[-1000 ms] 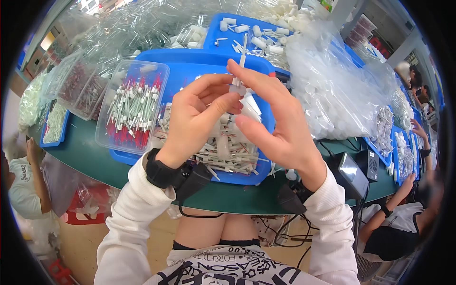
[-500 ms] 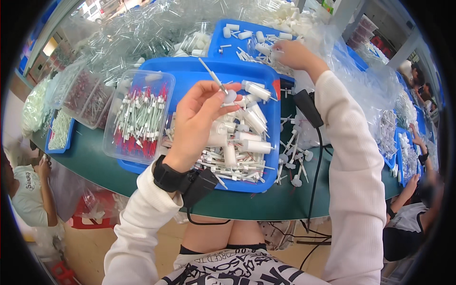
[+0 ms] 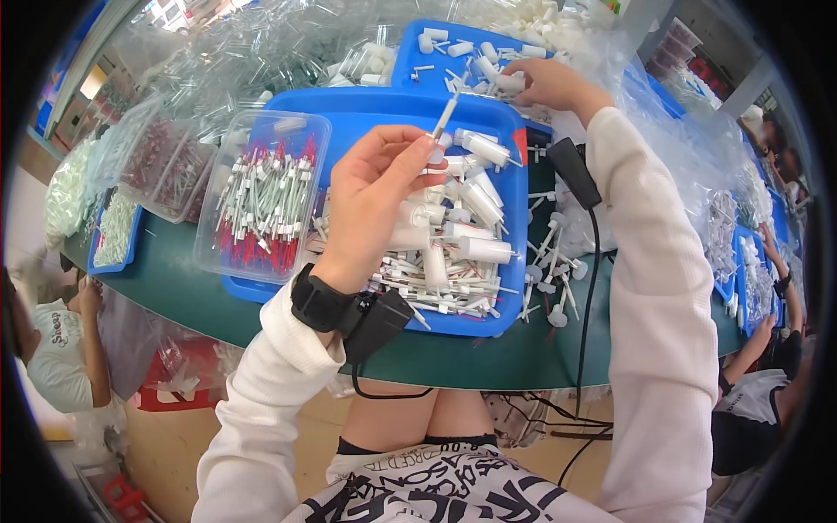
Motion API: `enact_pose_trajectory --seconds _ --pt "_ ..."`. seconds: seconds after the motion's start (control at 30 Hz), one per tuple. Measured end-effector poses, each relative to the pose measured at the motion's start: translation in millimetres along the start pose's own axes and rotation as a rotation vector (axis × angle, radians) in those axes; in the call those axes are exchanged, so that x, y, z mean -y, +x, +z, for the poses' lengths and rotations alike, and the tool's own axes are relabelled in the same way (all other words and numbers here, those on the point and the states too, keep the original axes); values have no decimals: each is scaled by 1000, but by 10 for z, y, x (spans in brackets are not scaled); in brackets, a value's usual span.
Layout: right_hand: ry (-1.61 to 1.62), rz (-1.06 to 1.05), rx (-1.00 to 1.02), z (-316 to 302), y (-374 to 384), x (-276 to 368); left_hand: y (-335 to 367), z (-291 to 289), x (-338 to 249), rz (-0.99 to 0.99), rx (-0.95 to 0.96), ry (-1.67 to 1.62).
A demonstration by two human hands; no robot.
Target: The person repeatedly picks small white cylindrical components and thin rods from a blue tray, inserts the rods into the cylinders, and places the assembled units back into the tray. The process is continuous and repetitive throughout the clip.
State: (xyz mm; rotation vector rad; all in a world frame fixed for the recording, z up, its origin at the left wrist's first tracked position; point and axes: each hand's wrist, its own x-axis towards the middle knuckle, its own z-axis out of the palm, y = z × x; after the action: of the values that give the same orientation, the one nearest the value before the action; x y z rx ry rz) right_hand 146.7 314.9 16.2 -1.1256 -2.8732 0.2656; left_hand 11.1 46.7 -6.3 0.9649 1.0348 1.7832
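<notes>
My left hand is pinched around a thin white rod with a round white cap near its base, held tilted above the near blue tray. Below it in that tray lie white plastic cylinders with thin pins, and a heap of slim white rods. At the far blue tray, my right hand is closed on a short white cylinder at its fingertips. Loose white cylinders and small rods lie in that tray.
A clear box of white rods with red wires stands at the near tray's left. Capped stems lie on the green table to the right. Clear tubes pile up behind. A black cable hangs by my right arm. Other people sit on both sides.
The rod in my left hand has swung from leaning left to leaning right. My right hand has risen slightly from among the far tray's pieces, a white cylinder now showing at its fingertips. The view has shifted slightly.
</notes>
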Motion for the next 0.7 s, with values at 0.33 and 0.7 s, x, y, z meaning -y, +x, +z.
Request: enact_pose_trajectory --seconds 0.33,0.7 --pt "167 -238 -95 180 171 87 12 2 15 -15 13 -37" --pt "84 -242 -535 -234 -869 434 -10 4 -39 58 -6 -8"
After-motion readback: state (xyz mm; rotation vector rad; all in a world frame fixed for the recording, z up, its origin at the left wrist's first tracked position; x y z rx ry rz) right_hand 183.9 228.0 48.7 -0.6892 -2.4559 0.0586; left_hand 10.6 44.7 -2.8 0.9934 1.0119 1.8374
